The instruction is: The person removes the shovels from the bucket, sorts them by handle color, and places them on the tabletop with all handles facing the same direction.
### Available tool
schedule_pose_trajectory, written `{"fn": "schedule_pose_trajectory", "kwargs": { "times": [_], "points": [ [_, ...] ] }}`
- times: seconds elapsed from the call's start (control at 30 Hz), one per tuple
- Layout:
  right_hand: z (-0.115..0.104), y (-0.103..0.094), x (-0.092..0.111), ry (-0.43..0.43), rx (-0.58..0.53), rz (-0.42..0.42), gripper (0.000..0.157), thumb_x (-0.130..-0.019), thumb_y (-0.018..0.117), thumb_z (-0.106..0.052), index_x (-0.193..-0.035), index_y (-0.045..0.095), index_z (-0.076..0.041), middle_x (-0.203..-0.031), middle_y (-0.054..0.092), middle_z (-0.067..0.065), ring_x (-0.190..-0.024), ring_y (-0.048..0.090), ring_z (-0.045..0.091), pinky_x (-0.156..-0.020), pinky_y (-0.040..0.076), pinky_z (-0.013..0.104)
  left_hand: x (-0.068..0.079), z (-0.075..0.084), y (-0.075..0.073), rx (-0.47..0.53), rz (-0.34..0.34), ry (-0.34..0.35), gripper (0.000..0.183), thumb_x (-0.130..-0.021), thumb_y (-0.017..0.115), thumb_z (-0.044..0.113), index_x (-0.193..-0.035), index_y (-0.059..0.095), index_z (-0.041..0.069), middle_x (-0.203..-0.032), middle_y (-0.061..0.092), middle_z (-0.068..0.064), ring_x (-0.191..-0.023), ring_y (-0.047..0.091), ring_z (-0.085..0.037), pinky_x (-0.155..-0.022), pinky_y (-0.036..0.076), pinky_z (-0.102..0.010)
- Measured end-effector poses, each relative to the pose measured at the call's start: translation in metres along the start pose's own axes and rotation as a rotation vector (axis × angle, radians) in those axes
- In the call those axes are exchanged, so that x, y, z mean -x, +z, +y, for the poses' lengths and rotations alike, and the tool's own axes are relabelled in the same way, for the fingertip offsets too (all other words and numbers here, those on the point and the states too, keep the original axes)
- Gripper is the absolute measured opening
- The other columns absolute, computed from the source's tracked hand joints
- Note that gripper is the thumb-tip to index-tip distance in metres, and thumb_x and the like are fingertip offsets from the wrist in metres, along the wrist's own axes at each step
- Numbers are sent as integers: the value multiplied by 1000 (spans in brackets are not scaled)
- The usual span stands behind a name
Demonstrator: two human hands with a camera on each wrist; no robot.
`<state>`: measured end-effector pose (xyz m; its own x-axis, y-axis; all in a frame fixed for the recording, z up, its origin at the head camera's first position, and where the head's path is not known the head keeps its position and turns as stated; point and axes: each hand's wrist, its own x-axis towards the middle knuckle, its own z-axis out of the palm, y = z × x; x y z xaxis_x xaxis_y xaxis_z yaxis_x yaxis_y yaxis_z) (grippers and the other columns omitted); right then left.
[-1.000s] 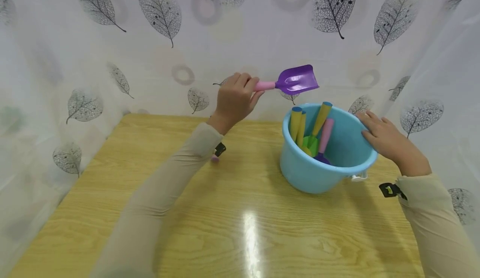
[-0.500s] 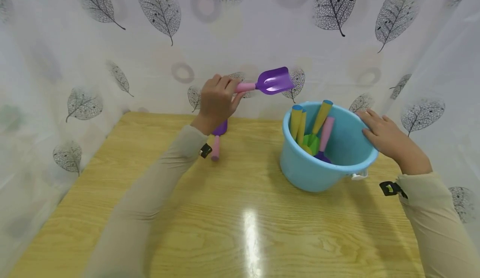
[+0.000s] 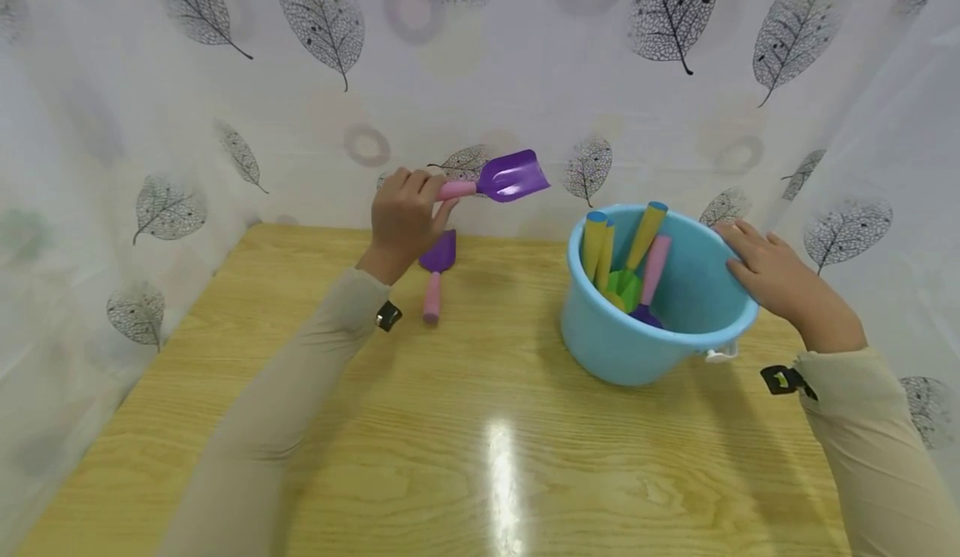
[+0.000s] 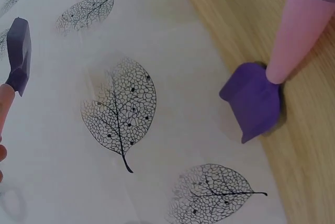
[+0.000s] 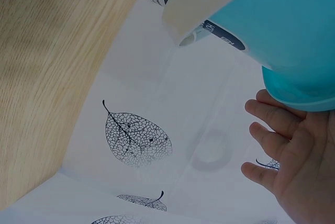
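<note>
My left hand (image 3: 405,215) grips the pink handle of a toy shovel (image 3: 513,176) above the table's back part; its purple blade points right. In the left wrist view the raised shovel (image 4: 19,51) shows at the left edge. A second purple-and-pink toy shovel (image 3: 432,294) lies on the table, its blade partly behind my left hand. My right hand (image 3: 783,282) rests on the right rim of a light blue bucket (image 3: 630,348). Its fingers (image 5: 272,143) are spread loosely outside the rim in the right wrist view.
Inside the bucket stand several toy tools, with yellow handles (image 3: 592,244) and a pink handle (image 3: 655,265). A white handle end (image 3: 722,354) sticks out from its side. The wooden table (image 3: 420,457) meets a leaf-print curtain (image 3: 300,148) at the back and sides.
My left hand has moved left with the shovel, away from above the bucket, uncovering the shovel on the table. The right hand and the bucket stay in place.
</note>
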<state>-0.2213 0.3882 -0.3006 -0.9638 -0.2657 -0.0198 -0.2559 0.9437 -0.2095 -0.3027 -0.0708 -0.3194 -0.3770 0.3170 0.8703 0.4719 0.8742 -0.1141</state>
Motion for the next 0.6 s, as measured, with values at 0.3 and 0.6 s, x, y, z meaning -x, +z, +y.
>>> {"fn": "schedule_pose_trajectory", "kwargs": {
  "times": [0.3, 0.6],
  "points": [
    [-1, 1, 1, 0, -5, 16, 53, -102, 28, -24, -148, 16, -1, -148, 18, 35, -141, 7, 49, -109, 3, 67, 17, -15, 1, -4, -25, -32, 28, -79, 74, 27, -91, 69, 2, -84, 70, -12, -77, 62, -29, -69, 52, -36],
    [-2, 0, 1, 5, -5, 11, 53, -102, 28, -25, -148, 17, -2, -149, 18, 34, -141, 7, 49, -109, 3, 67, 36, -29, 1, -38, -46, -62, 28, -78, 75, 26, -89, 68, 1, -84, 70, -14, -72, 60, -31, -64, 51, -38]
  ]
}}
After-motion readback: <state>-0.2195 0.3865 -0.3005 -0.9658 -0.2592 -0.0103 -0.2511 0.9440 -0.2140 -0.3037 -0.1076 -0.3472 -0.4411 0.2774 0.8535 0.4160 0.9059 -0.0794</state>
